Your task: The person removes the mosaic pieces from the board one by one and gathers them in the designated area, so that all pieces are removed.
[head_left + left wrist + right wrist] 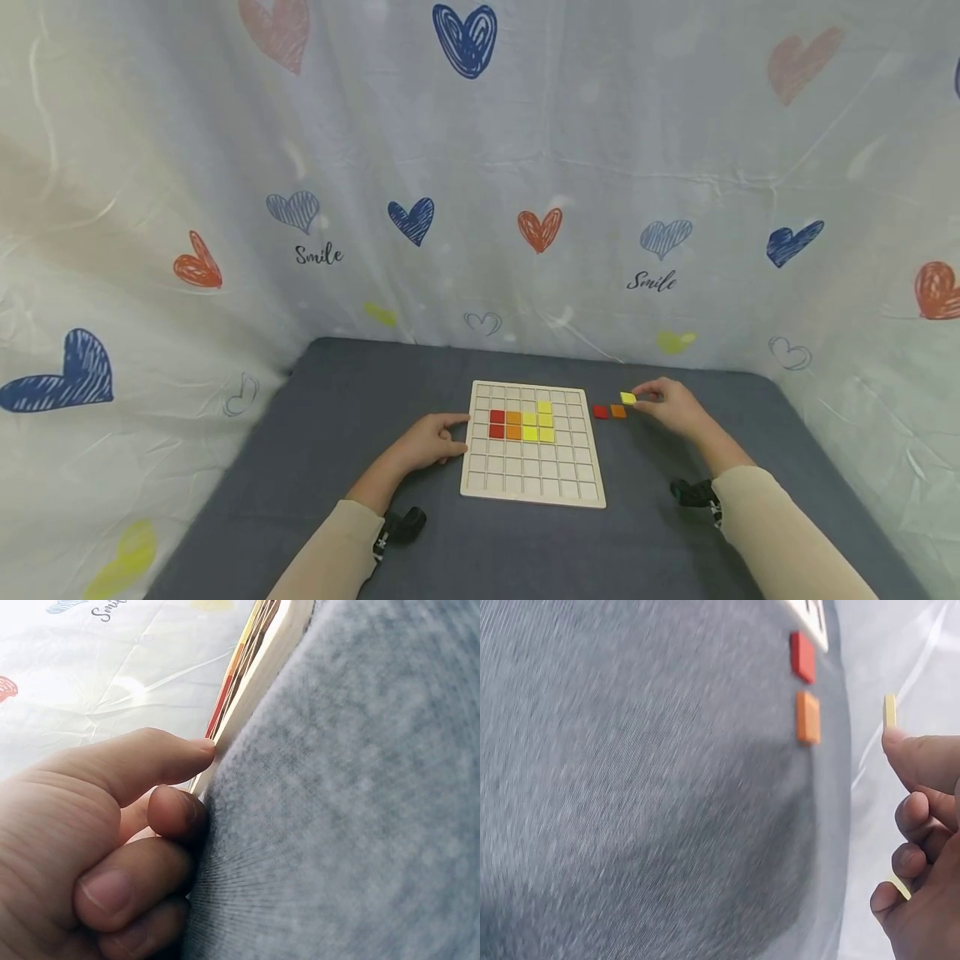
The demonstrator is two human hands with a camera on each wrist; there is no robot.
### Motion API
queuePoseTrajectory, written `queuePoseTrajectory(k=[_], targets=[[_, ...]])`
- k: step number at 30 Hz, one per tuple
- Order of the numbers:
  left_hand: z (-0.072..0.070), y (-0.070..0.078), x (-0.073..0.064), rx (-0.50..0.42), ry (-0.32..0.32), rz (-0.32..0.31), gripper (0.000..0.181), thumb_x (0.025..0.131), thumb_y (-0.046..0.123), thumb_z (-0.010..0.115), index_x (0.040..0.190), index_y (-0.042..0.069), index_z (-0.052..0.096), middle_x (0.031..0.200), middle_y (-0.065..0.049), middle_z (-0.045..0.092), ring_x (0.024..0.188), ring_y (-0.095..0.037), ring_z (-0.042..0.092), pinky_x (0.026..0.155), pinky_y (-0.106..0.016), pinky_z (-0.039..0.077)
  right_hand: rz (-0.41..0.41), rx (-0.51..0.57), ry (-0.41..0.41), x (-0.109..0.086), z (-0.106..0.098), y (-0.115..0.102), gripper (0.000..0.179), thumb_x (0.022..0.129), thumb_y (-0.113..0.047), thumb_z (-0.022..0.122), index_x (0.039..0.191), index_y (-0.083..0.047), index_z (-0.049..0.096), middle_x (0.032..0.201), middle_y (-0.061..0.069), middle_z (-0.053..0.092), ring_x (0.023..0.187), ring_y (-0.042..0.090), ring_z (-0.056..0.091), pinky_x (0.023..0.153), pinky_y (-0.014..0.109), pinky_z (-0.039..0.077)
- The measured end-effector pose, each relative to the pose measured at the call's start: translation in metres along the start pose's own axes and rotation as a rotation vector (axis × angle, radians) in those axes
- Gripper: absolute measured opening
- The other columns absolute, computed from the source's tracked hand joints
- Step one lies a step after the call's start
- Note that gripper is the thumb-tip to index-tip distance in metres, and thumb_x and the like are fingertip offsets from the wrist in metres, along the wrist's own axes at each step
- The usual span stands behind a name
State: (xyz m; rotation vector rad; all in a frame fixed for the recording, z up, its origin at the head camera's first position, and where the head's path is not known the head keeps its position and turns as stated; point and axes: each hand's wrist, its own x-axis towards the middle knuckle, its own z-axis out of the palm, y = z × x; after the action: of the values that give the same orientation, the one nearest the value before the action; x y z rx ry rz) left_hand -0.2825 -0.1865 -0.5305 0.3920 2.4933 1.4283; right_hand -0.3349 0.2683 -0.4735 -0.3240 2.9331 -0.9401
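Observation:
A pale wooden grid board [532, 487] lies on the table. Red [497, 416], orange [513, 432] and yellow tiles [529, 433] fill several neighbouring cells in its upper middle. My left hand [426, 442] touches the board's left edge with the extended index finger and thumb; its other fingers are bent under. Right of the board, my right hand [672, 407] pinches a yellow tile [627, 398] by its edge, raised above the table. A loose red tile [601, 412] and a loose orange tile [618, 412] lie between the board and this hand.
A dark grey cloth [360, 375] covers the table. Behind and at both sides hangs a pale curtain [465, 150] printed with hearts. A yellow sliver shows between the right hand's curled fingers in the right wrist view; I cannot tell what it is.

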Motion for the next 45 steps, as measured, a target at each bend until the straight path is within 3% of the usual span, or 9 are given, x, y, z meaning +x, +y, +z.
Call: queuePoseTrajectory(k=[5, 10, 13, 20, 28, 33, 45], targets=[[-0.001, -0.001, 0.0, 0.0, 0.001, 0.007, 0.061, 0.092, 0.014, 0.077, 0.149, 0.005, 0.055, 0.05, 0.002, 0.048, 0.042, -0.01, 0.037, 0.044, -0.026, 0.029, 0.047, -0.003, -0.014, 0.0, 0.0, 0.016, 0.031, 0.1, -0.017, 0.068, 0.122, 0.004, 0.07, 0.107, 0.018, 0.056, 0.091, 0.031, 0.049, 0.074, 0.044, 0.043], [-0.001, -0.001, 0.0, 0.002, 0.004, 0.006, 0.061, 0.092, 0.014, 0.077, 0.148, 0.005, 0.055, 0.05, 0.002, 0.048, 0.042, -0.01, 0.038, 0.044, -0.026, 0.03, 0.072, -0.003, -0.025, -0.002, 0.003, 0.025, 0.031, 0.099, -0.017, 0.069, 0.121, 0.006, 0.069, 0.119, 0.028, 0.058, 0.106, 0.042, 0.055, 0.086, 0.056, 0.047], [0.0, -0.001, 0.0, -0.005, 0.005, 0.004, 0.061, 0.092, 0.014, 0.077, 0.148, 0.005, 0.056, 0.05, 0.002, 0.048, 0.043, -0.01, 0.038, 0.045, -0.027, 0.03, 0.083, -0.025, -0.022, -0.002, 0.006, 0.026, 0.029, 0.099, -0.014, 0.069, 0.119, 0.007, 0.07, 0.12, 0.03, 0.059, 0.11, 0.044, 0.056, 0.091, 0.059, 0.045], [0.001, 0.0, -0.002, -0.022, 0.005, 0.011, 0.06, 0.092, 0.013, 0.077, 0.147, 0.004, 0.056, 0.05, 0.002, 0.048, 0.042, -0.01, 0.038, 0.045, -0.027, 0.03, 0.114, -0.062, -0.012, 0.001, 0.012, 0.022, 0.028, 0.097, -0.01, 0.069, 0.117, 0.009, 0.07, 0.115, 0.029, 0.062, 0.102, 0.039, 0.058, 0.088, 0.058, 0.046], [0.001, 0.002, -0.002, -0.018, 0.002, 0.007, 0.059, 0.093, 0.012, 0.076, 0.148, 0.004, 0.055, 0.049, 0.002, 0.048, 0.042, -0.01, 0.037, 0.045, -0.027, 0.03, 0.116, -0.041, -0.012, 0.004, 0.015, 0.021, 0.03, 0.095, -0.008, 0.07, 0.119, 0.011, 0.068, 0.114, 0.029, 0.061, 0.1, 0.039, 0.056, 0.088, 0.057, 0.045], [0.0, 0.002, -0.002, -0.014, 0.002, 0.008, 0.059, 0.093, 0.012, 0.076, 0.148, 0.004, 0.055, 0.049, 0.002, 0.047, 0.042, -0.01, 0.037, 0.045, -0.027, 0.03, 0.104, -0.03, -0.011, 0.006, 0.012, 0.016, 0.034, 0.096, -0.012, 0.071, 0.122, 0.009, 0.068, 0.122, 0.031, 0.06, 0.111, 0.045, 0.056, 0.092, 0.059, 0.046], [0.001, 0.001, -0.002, -0.02, 0.006, 0.008, 0.06, 0.092, 0.012, 0.076, 0.148, 0.004, 0.055, 0.05, 0.002, 0.048, 0.042, -0.01, 0.037, 0.044, -0.027, 0.03, 0.085, 0.028, 0.017, 0.021, 0.016, -0.019, 0.038, 0.096, -0.014, 0.072, 0.128, 0.006, 0.067, 0.122, 0.026, 0.057, 0.104, 0.038, 0.054, 0.084, 0.053, 0.047]])
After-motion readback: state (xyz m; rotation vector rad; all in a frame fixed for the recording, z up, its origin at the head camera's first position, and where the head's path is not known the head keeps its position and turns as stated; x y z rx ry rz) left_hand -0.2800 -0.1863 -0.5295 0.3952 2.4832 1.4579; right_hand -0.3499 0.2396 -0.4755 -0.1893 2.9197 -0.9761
